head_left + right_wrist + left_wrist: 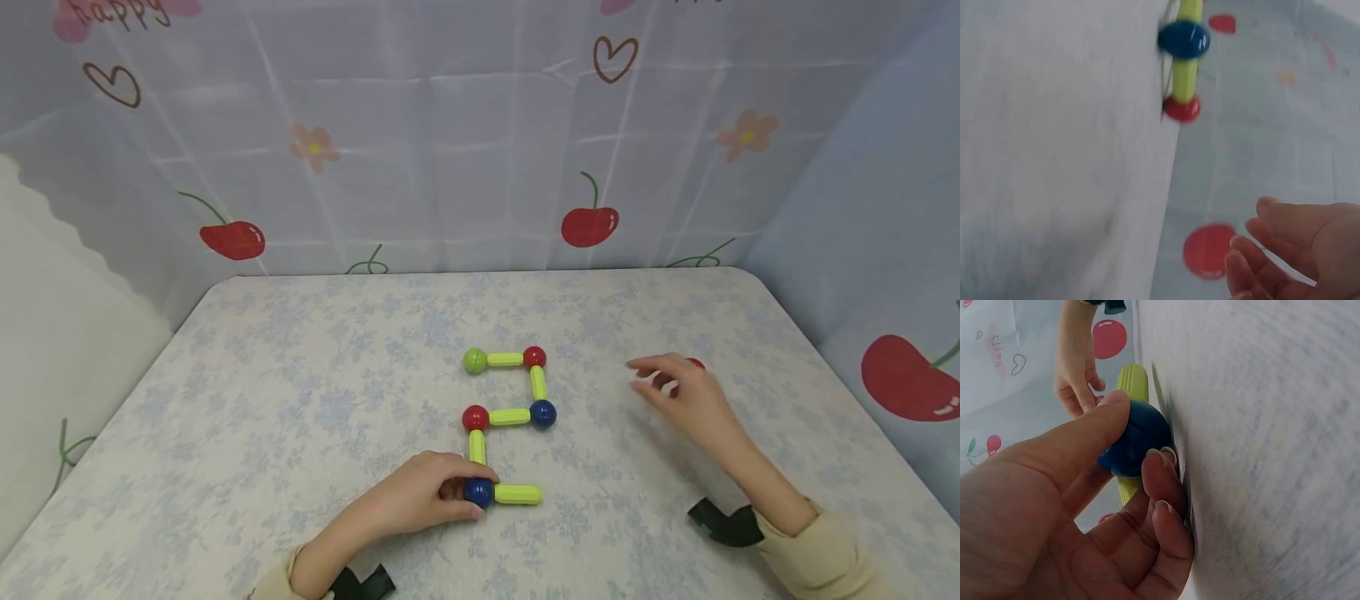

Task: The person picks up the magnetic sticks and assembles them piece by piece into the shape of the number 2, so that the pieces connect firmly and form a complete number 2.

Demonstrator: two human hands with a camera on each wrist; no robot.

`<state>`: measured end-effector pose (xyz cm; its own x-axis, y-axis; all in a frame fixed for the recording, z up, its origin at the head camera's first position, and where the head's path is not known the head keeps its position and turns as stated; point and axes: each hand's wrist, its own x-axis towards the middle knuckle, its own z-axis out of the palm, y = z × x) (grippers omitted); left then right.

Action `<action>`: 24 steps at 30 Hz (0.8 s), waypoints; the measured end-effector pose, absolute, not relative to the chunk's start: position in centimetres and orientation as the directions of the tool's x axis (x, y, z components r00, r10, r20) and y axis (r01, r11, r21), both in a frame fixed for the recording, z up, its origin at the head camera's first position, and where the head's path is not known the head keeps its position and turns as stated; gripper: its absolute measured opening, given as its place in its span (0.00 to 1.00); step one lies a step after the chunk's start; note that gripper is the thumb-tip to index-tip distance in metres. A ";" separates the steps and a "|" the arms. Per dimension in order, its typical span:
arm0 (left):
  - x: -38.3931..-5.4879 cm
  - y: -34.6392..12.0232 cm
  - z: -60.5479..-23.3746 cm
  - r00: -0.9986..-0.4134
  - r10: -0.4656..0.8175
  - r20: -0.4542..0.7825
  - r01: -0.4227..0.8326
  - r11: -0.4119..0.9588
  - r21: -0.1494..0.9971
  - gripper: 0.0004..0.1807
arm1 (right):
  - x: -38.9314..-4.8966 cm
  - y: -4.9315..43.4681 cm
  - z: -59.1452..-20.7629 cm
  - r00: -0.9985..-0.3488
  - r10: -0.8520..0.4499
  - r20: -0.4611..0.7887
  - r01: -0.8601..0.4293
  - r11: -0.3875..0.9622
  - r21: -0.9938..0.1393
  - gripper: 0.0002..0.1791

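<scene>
A zigzag of magnetic-looking balls and yellow-green sticks lies on the table. My left hand [420, 496] pinches the near blue ball [478, 492] between thumb and fingers; the left wrist view shows the grip on this blue ball [1141, 437]. A yellow-green stick [518, 495] points right from that ball, its right end free. Another stick [477, 447] runs from it to a red ball [476, 418]. Farther along are a second blue ball [543, 414], a red ball [535, 357] and a green ball [475, 360]. My right hand [686, 396] hovers to the right, fingers slightly bent, holding nothing.
A red round thing [696, 363], mostly hidden, shows just behind the right hand. The pale floral table [300, 367] ends at a hanging cloth [465, 167] printed with cherries, at the back and sides. Dark straps [726, 523] sit at both wrists.
</scene>
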<state>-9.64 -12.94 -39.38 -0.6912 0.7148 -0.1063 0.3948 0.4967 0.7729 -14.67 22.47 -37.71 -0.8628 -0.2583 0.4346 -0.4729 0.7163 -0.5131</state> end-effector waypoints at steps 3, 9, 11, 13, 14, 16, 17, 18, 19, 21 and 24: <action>-9.6 -13.0 -39.4 -0.690 0.716 -0.107 0.390 0.492 0.778 0.19 | -15.9 25.8 -37.8 -0.907 -0.140 0.396 -0.343 0.791 -0.506 0.17; -9.7 -13.0 -39.4 -0.688 0.718 -0.107 0.384 0.486 0.785 0.19 | -17.1 29.1 -38.7 -0.966 -0.171 0.195 -0.246 0.841 -0.482 0.26; -9.6 -13.1 -39.3 -0.689 0.717 -0.104 0.385 0.484 0.786 0.19 | -17.4 29.3 -39.2 -0.959 -0.201 0.198 -0.275 0.827 -0.490 0.24; -9.6 -13.1 -39.2 -0.692 0.714 -0.107 0.379 0.485 0.788 0.19 | -17.5 29.1 -39.4 -0.956 -0.214 0.203 -0.289 0.817 -0.499 0.21; -9.6 -13.1 -39.1 -0.693 0.713 -0.108 0.376 0.485 0.790 0.19 | -17.5 28.9 -39.4 -0.957 -0.214 0.197 -0.287 0.810 -0.511 0.20; -9.6 -13.1 -39.0 -0.694 0.711 -0.112 0.367 0.483 0.795 0.19 | -17.2 28.3 -39.4 -0.956 -0.221 0.191 -0.290 0.802 -0.522 0.20; -9.6 -13.1 -39.0 -0.694 0.710 -0.115 0.361 0.482 0.798 0.19 | -17.0 27.9 -39.3 -0.956 -0.228 0.183 -0.291 0.796 -0.531 0.21; -9.6 -13.1 -39.0 -0.694 0.711 -0.118 0.357 0.481 0.801 0.19 | -16.6 27.4 -39.1 -0.954 -0.241 0.177 -0.299 0.786 -0.541 0.21; -9.6 -13.1 -39.0 -0.693 0.711 -0.118 0.355 0.479 0.803 0.19 | -16.2 26.7 -39.1 -0.950 -0.259 0.176 -0.313 0.776 -0.547 0.21; -9.6 -13.1 -39.0 -0.692 0.713 -0.115 0.354 0.474 0.806 0.19 | -15.2 25.3 -39.0 -0.934 -0.312 0.176 -0.355 0.738 -0.574 0.21; -9.6 -13.1 -39.1 -0.691 0.716 -0.101 0.366 0.467 0.805 0.19 | -13.4 22.7 -39.0 -0.898 -0.412 0.157 -0.411 0.654 -0.635 0.19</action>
<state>-9.59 -13.14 -39.11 -0.6910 0.7158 -0.1006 0.3663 0.4668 0.8049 -13.42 22.73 -39.01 -0.8975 -0.4122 0.1567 -0.4112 0.6541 -0.6348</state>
